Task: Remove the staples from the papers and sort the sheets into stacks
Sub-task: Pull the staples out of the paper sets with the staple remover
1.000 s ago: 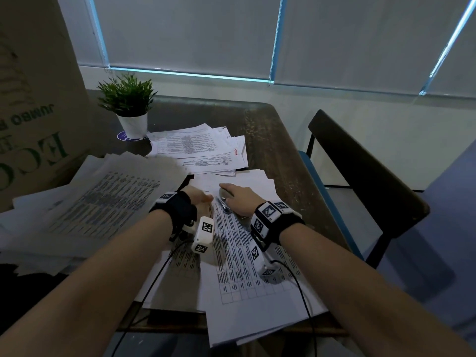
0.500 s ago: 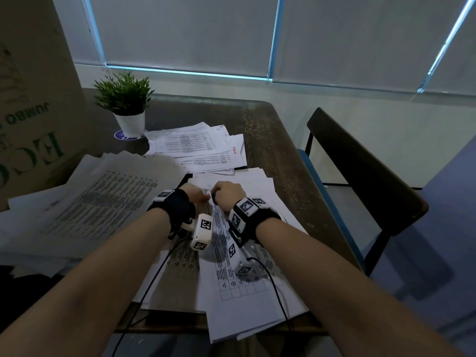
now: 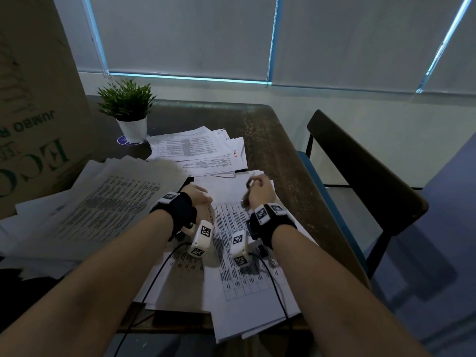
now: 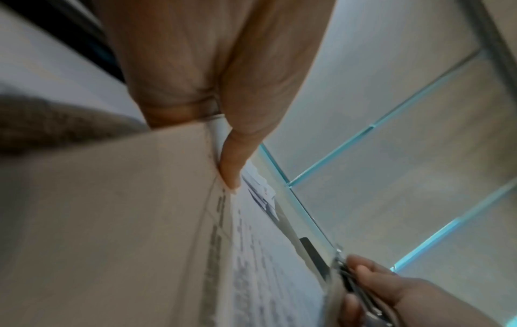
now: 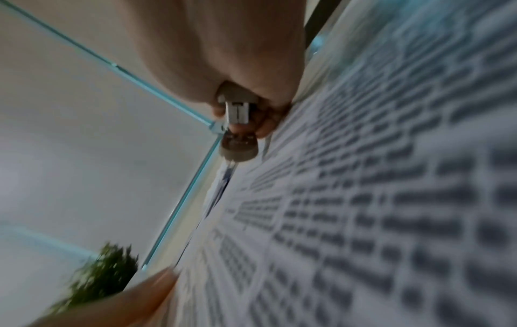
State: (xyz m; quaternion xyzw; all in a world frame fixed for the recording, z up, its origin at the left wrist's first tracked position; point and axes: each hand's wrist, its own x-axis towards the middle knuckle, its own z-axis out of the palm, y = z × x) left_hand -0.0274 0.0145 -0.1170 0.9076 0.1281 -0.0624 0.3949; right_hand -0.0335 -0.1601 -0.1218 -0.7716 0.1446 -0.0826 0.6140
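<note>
A stapled set of printed table sheets (image 3: pixel 239 256) lies in front of me on the dark wooden table (image 3: pixel 270 140). My left hand (image 3: pixel 199 197) rests on the upper left part of the set. In the left wrist view its thumb (image 4: pixel 229 172) pinches the edge of the top sheet (image 4: pixel 112 221). My right hand (image 3: pixel 257 189) hovers just above the set's upper right part and grips a small metal staple remover (image 5: pixel 237 115). That tool (image 4: pixel 352 281) also shows in the left wrist view. No staple can be made out.
A fanned pile of printed sheets (image 3: pixel 108 202) lies at the left. Another stack (image 3: pixel 195 148) sits behind the hands. A potted plant (image 3: pixel 126 106) and a cardboard box (image 3: pixel 33 99) stand at the back left. A dark chair (image 3: pixel 360 176) is at the table's right edge.
My right hand closed round the staple remover, brought it next to the left hand, then pulled away to the right. The left hand stayed on the papers.
</note>
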